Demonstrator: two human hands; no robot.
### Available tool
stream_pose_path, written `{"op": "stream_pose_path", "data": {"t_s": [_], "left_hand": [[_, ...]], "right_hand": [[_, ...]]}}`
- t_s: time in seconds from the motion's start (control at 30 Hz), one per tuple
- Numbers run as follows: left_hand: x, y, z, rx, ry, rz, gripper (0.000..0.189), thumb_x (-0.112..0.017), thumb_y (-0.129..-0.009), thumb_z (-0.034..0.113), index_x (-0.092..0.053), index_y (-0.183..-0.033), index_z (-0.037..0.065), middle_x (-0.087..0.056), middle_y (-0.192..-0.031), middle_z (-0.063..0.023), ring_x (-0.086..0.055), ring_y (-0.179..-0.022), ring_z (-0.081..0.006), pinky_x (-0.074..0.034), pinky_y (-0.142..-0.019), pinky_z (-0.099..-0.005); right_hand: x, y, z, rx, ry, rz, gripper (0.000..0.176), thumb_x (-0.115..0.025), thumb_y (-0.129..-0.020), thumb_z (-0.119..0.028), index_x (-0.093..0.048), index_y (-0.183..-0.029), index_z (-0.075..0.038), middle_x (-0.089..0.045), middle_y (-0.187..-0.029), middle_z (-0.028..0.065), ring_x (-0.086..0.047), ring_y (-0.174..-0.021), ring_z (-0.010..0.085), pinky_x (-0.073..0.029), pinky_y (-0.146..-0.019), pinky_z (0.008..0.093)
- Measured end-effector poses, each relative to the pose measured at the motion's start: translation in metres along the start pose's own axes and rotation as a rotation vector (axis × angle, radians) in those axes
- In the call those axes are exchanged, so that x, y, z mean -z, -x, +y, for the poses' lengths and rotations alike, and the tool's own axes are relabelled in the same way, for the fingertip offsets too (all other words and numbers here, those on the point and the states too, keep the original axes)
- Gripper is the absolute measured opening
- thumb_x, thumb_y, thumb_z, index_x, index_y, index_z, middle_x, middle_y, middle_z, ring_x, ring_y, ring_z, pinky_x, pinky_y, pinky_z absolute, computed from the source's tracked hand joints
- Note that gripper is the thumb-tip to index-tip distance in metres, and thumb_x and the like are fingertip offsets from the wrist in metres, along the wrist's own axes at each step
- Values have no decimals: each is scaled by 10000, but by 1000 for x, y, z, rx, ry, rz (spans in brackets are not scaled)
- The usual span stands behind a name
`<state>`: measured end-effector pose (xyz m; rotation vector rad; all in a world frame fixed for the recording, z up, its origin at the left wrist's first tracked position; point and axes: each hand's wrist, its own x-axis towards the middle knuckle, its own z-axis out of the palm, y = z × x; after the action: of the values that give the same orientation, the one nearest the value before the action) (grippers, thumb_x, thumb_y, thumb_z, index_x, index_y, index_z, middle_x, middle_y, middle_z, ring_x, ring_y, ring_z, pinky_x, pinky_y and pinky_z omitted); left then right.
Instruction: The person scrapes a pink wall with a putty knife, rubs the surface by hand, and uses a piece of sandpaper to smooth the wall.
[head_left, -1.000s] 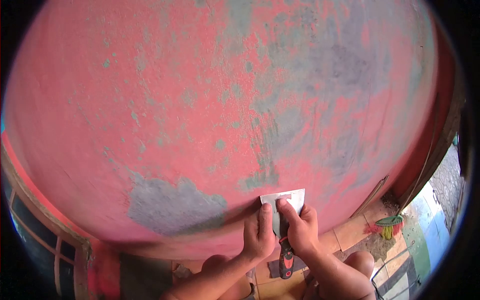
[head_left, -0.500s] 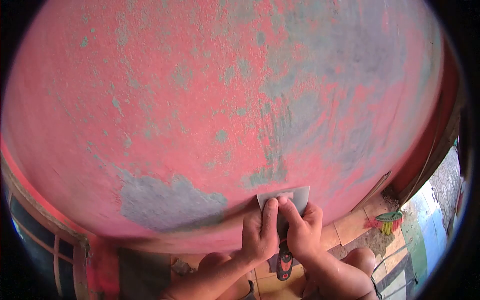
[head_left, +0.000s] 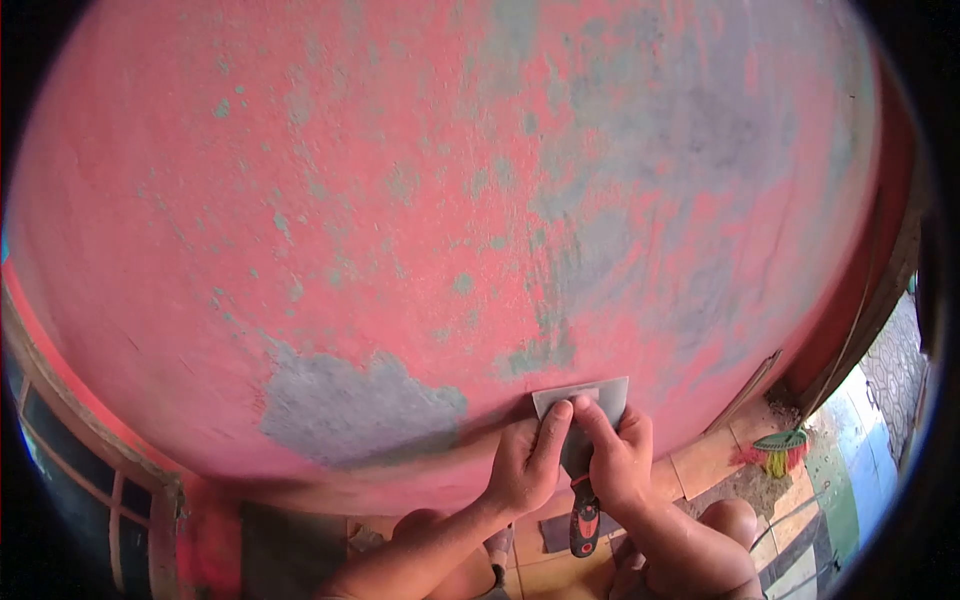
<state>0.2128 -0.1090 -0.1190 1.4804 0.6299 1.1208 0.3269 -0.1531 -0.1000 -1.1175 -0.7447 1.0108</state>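
Both my hands grip a wide-bladed scraper (head_left: 576,445), its red-and-black handle pointing down between my wrists. My left hand (head_left: 528,465) is closed on the blade's left side, and my right hand (head_left: 620,465) on its right side. The two thumbs press side by side on the face of the blade. Its straight top edge lies at the lower part of a wall (head_left: 400,230) with worn pink paint. Grey and green patches show through, including a large bare grey patch (head_left: 350,410) left of my hands.
A broom (head_left: 778,450) with red and yellow bristles rests on the floor at right, near some debris. A thin strip (head_left: 745,390) leans by the wall's lower right. My knees are close below my hands. A framed window (head_left: 75,450) is at lower left.
The wall and the scraper both sit slightly further right in the view, as the camera has shifted. The scraper is slightly more tilted. Both hands keep their hold on it.
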Motion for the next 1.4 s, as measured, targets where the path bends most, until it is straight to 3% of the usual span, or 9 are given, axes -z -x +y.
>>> {"op": "stream_pose_path", "data": {"t_s": [0.17,0.27,0.37,0.67,0.9,1.13,1.17,1.27,1.4], "left_hand": [[-18,-27,35,-14,26,-40,481,-419,-1101,312,-564,-778,-14,-501,-675,48,-449,-668,-23,-352,-536,-261],[-23,-35,38,-9,12,-55,468,-407,-1097,363,-667,-961,-3,-563,-697,52,-489,-625,-18,-378,-514,-225],[-27,-31,29,10,40,20,552,-426,-1098,337,-522,-675,-4,-456,-611,63,-420,-635,-19,-334,-521,-261],[-24,-41,46,15,-49,-33,471,-434,-1090,343,-666,-878,-8,-590,-723,45,-497,-649,-14,-391,-530,-215],[-33,-30,21,-38,-151,42,458,-428,-1090,332,-691,-953,-16,-636,-782,27,-574,-763,-63,-468,-631,-290],[-38,-42,47,-34,-107,59,483,-436,-1082,375,-692,-961,-16,-617,-749,24,-583,-718,-69,-456,-605,-269],[-39,-38,42,-8,-107,79,507,-447,-1087,344,-588,-794,-45,-492,-623,0,-462,-683,-47,-394,-547,-312],[-50,-35,22,-186,-150,188,514,-453,-1085,358,-606,-792,-35,-518,-626,21,-480,-680,-51,-402,-547,-297],[-39,-38,57,168,-30,57,506,-451,-1084,362,-622,-835,-44,-572,-684,17,-514,-726,-48,-435,-603,-279]], "right_hand": [[-1,-14,-42,296,86,67,294,-683,-961,-257,-629,-961,32,-641,-771,33,-587,-657,73,-467,-541,243],[4,-16,-58,282,145,26,283,-682,-956,-242,-623,-973,34,-639,-758,42,-580,-591,84,-462,-488,255],[8,-16,-52,244,136,41,267,-676,-957,-229,-621,-972,32,-639,-749,50,-567,-536,92,-452,-444,264],[-2,-22,-46,345,-68,134,222,-683,-953,-211,-644,-969,7,-644,-794,22,-579,-649,75,-469,-540,253],[7,-11,-45,142,-50,126,228,-683,-951,-209,-653,-985,15,-650,-823,25,-578,-704,75,-472,-604,253],[5,-15,-58,250,-70,112,264,-673,-943,-231,-654,-957,31,-637,-761,34,-566,-674,77,-470,-577,273],[9,-16,-46,227,-38,126,257,-676,-941,-230,-657,-951,26,-643,-782,34,-563,-666,78,-466,-562,277],[13,-12,-37,193,-10,135,262,-681,-937,-234,-657,-951,27,-655,-795,35,-568,-670,82,-470,-566,274],[8,-6,-68,155,-36,112,257,-695,-931,-229,-656,-942,25,-653,-790,34,-571,-673,85,-473,-565,274]]}}
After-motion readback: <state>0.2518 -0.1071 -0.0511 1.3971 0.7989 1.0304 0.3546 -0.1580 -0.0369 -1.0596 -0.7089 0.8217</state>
